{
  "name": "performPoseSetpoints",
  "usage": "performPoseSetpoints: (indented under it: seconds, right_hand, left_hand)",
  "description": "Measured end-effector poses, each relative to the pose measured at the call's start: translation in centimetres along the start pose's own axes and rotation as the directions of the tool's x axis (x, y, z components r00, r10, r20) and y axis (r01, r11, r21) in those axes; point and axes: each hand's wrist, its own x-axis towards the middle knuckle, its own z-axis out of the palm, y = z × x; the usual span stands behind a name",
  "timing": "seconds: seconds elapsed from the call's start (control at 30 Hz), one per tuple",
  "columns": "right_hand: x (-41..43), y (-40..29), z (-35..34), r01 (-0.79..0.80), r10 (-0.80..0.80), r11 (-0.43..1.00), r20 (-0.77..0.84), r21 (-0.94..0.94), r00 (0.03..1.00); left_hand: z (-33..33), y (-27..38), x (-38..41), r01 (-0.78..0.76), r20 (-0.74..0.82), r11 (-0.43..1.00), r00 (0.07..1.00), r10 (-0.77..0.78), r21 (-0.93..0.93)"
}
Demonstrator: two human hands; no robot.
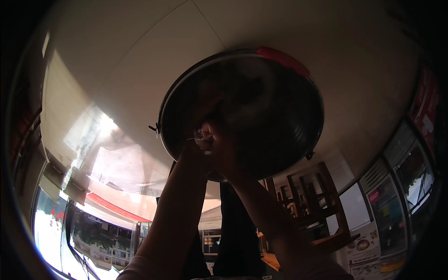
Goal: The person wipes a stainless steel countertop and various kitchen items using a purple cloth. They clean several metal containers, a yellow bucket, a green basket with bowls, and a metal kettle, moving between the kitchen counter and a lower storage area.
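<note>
A large round dark bucket [280, 115] stands on the floor before me. Its metal wire handle lies along the far rim and carries a red grip [285, 61]. Both my forearms reach over the near rim. My left hand [196, 148] and my right hand [218, 134] are close together at the left part of the bucket's opening. Between the fingers a small pale, shiny patch [204, 136] catches the light; what it is cannot be made out. Deep shadow hides most of both hands and the bucket's contents. A faint reddish shape shows in the dark beyond the hands.
Pale, large-tiled floor [140, 63] surrounds the bucket, with bright glare at left. A wooden chair [325, 210] stands at lower right, near glass-fronted cabinets [388, 210] and a printed poster [362, 246]. Large glass panes [52, 224] are at lower left. My dark-trousered legs [236, 238] are close behind the bucket.
</note>
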Motion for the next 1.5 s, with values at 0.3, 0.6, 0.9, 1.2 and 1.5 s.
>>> performPoseSetpoints:
  seconds: [0.3,0.6,0.9,1.2,1.5]
  right_hand:
    - [8.1,21.1,-8.9,-0.178,0.096,0.748,-0.161,-0.64,0.982]
    - [-3.2,1.8,-0.7,-0.009,0.009,1.0,-0.005,-0.027,1.0]
    - [10.3,19.2,-7.3,-0.049,-0.034,0.699,-0.101,-0.714,0.994]
    - [1.8,8.1,0.4,0.371,-0.391,0.92,-0.229,-0.128,0.891]
    - [9.7,16.1,-3.2,0.019,-0.156,0.68,-0.119,-0.733,0.981]
  left_hand:
    - [2.5,-0.8,0.7,-0.047,0.005,0.967,0.999,0.047,0.249]
    - [1.7,-2.0,1.3,0.135,0.115,0.943,0.988,-0.104,-0.305]
    - [2.2,-5.1,2.0,0.087,0.032,0.943,0.996,-0.081,-0.32]
    - [-0.2,-3.9,3.9,0.121,0.033,0.921,0.993,-0.117,-0.371]
    - [0.5,-7.6,3.5,0.066,0.167,0.96,0.986,-0.02,-0.271]
